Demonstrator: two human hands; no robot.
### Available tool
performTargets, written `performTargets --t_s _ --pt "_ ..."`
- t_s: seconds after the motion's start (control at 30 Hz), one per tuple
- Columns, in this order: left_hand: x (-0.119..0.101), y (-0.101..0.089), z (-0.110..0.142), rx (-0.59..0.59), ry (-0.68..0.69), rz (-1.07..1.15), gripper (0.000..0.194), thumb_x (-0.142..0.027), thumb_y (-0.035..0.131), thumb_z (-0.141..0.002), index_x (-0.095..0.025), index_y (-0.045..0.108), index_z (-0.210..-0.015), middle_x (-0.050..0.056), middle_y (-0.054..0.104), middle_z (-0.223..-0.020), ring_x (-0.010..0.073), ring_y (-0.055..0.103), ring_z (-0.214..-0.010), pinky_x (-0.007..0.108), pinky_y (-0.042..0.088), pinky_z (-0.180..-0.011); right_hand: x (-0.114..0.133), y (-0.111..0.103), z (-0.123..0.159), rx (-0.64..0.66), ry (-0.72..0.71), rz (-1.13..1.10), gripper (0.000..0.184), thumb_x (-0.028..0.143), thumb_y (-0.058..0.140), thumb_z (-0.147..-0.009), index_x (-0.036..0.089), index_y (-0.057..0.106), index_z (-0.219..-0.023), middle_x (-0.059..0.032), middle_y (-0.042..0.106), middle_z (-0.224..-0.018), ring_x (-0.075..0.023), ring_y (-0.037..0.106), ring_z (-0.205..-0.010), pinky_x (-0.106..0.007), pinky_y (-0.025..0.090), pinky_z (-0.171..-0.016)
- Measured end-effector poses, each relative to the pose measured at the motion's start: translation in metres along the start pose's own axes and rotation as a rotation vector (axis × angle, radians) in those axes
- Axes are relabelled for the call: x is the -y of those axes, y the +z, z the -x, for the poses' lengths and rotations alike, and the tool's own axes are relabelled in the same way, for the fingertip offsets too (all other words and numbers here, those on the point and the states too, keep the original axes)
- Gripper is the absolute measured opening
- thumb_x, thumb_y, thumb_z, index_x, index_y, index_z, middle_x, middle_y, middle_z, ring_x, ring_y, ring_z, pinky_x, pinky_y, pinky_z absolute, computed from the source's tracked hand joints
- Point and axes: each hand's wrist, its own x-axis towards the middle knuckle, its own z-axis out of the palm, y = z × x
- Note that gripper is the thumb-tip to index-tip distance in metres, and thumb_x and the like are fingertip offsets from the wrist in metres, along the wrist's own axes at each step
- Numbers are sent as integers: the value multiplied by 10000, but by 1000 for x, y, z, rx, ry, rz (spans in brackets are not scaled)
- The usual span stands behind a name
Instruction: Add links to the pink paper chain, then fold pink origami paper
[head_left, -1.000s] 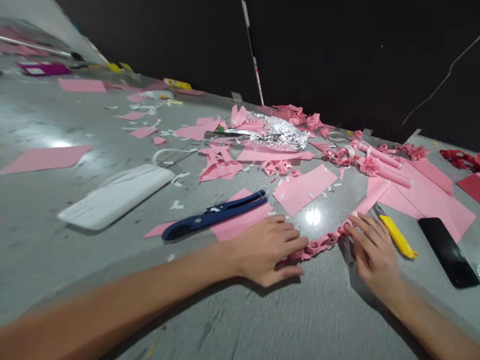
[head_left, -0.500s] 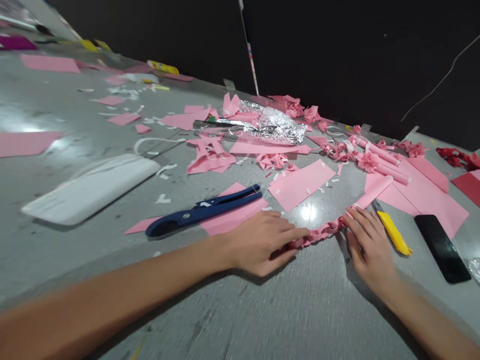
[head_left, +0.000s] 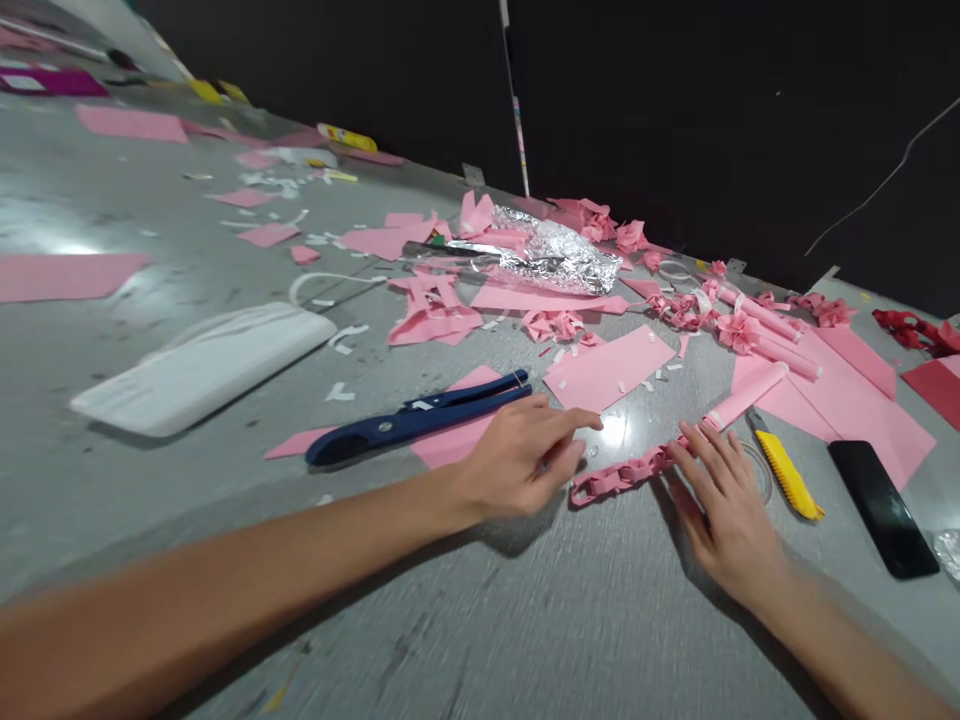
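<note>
A pink paper chain of folded links lies on the grey surface, joined or lying close to a pink rolled paper tube. My right hand rests its outstretched fingers over the chain's right end and the tube's lower end; the contact under the fingertips is partly hidden. Just left of the chain, my left hand is apart from it, index finger extended, the others loosely bent, nothing in them. Navy-handled scissors lie beyond my left hand, partly on pink paper.
Right of my right hand lie a clear tape roll, a yellow box cutter and a black phone. Farther back are crumpled silver foil, paper flowers and scraps. A white object lies left, a black wall behind.
My left hand has let go of the paper chain's left end and drawn back left. My right hand has shifted slightly left, fingers still on the chain. The view has turned slightly.
</note>
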Motion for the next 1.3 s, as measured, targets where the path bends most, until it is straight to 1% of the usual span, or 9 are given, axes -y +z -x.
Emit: performTargets --t_s 0.17,0.4,0.5,0.67,0.77,1.0,1.1,1.2,1.3 --pt "1 3 -3 -18 -36 -1 234 -213 451 -1020 -176 669 -1097 -67 604 -541 146 535 -474 322 426 -606 7 1 -5 59 -15 30 493 269 577 -1069 218 493 -1552 -148 487 -1663 -377 371 -1578 -716 276 -1278" --pt "0 3 -4 -23 -43 -4 253 -218 445 -1027 -167 687 -1081 -65 607 -537 134 544 -467 316 448 -613 16 0 -3 113 -74 18 526 319 568 -1079 249 460 -1589 -133 431 -1706 -373 313 -1610 -744 241 -1277" --pt "-1 4 -4 -19 -44 -3 261 -222 437 -1031 -164 686 -1083 -63 599 -533 135 549 -468 313 445 -611 19 0 -4 105 -83 12 561 333 558 -1085 239 418 -1620 -140 413 -1715 -370 293 -1619 -747 237 -1278" --pt "-1 6 -5 -35 -58 -10 261 -223 449 -1028 -170 702 -1066 -66 587 -517 143 548 -476 313 461 -626 25 1 -7 176 -105 39 611 396 578 -1080 239 400 -1643 -141 363 -1740 -406 267 -1622 -780 259 -1249" --pt "1 8 -4 -29 -58 1 268 -229 447 -1032 -165 703 -1077 -61 606 -531 143 565 -483 312 471 -636 27 2 -7 172 -123 37 638 423 575 -1081 220 379 -1653 -157 329 -1752 -416 233 -1631 -796 255 -1239" --pt "2 9 -5 -22 -49 12 273 -221 439 -1026 -157 696 -1092 -53 628 -553 148 597 -500 316 484 -660 34 2 -7 195 -152 39 736 495 604 -1061 239 316 -1688 -137 269 -1776 -408 184 -1648 -766 249 -1261" --pt "1 8 -6 -22 -42 12 280 -223 425 -1036 -160 693 -1085 -50 632 -555 151 611 -516 314 483 -666 38 1 -9 223 -178 40 783 542 613 -1046 261 290 -1701 -141 278 -1772 -433 228 -1630 -778 277 -1241" --pt "2 9 -7 -14 -41 18 294 -216 415 -1044 -151 698 -1087 -46 632 -561 154 624 -528 315 477 -679 41 1 -11 244 -193 46 766 576 623 -1030 277 349 -1680 -140 311 -1761 -448 284 -1606 -777 298 -1228" --pt "3 8 -6 -23 -39 18 301 -205 410 -1056 -136 702 -1087 -45 638 -570 147 614 -512 315 458 -670 41 -1 -10 189 -233 -1 678 514 625 -1042 249 425 -1634 -144 361 -1741 -424 285 -1608 -752 279 -1248"
